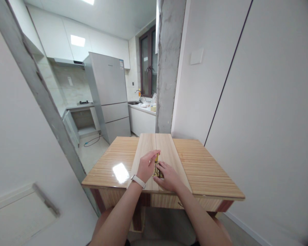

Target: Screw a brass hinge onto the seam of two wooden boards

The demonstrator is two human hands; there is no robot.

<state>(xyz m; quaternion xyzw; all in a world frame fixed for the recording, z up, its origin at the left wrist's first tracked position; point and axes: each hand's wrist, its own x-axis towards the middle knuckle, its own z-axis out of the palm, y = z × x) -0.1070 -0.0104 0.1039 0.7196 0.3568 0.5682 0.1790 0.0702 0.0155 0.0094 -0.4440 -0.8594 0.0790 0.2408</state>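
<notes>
A screwdriver (157,158) with a yellow-and-black handle stands roughly upright over the pale boards. The fingers of my left hand (145,166) are closed around its upper end. Below its tip lies a gold-coloured metal piece (155,173) that looks like a hinge, close to the seam between the two pale wooden boards (146,145). My right hand (169,177) grips this piece from the right side, thumb and fingers bent around it. Much of the metal piece is hidden by my fingers, and the screwdriver's tip is too small to make out.
The boards lie across a striped wooden table (202,167) with a drawer at its front. A glossy light reflection shows on the left half. Beyond stand a grey fridge (110,85) and a sink counter (143,118). A grey pillar (169,68) and white walls flank the table.
</notes>
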